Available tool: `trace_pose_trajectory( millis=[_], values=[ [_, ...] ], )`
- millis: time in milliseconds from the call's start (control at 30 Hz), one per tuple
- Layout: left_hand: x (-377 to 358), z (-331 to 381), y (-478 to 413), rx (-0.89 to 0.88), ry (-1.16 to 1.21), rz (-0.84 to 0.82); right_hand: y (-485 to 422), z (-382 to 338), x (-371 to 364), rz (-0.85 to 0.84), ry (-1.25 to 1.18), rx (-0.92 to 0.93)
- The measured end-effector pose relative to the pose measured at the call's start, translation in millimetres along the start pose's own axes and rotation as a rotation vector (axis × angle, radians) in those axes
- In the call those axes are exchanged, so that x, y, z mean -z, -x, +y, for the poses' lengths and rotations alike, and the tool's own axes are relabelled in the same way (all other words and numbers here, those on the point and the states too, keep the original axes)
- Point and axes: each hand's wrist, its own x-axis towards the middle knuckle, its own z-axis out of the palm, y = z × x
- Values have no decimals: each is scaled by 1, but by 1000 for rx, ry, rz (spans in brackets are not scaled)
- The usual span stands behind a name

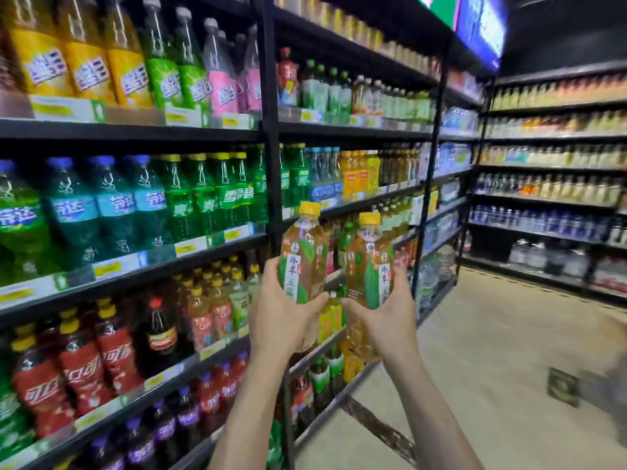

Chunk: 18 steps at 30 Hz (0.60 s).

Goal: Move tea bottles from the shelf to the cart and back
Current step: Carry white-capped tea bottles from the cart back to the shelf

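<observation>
I hold two tea bottles upright in front of the drink shelf [342, 130]. My left hand [281, 313] grips the lower half of one tea bottle [303, 256], amber with a yellow cap and a green-and-white label. A second, matching tea bottle [368, 266] stands in the grip of my right hand [386, 310]. The two bottles are side by side, a small gap between them. Both are level with the shelf tier of similar tea bottles behind them. No cart shows in the head view.
Black shelving full of soda and tea bottles runs along my left. More stocked shelves [549, 198] close off the far end of the aisle. The beige floor [492, 351] opens to my right, with a dark blurred object [563, 388] low on the right.
</observation>
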Motion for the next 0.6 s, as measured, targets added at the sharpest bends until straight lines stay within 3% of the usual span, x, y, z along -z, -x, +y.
trace_pose_trajectory(
  millis=[600],
  values=[
    [-166, -26, -147, -87, 143, -193, -161, 86, -17, 306, 69, -21]
  ],
)
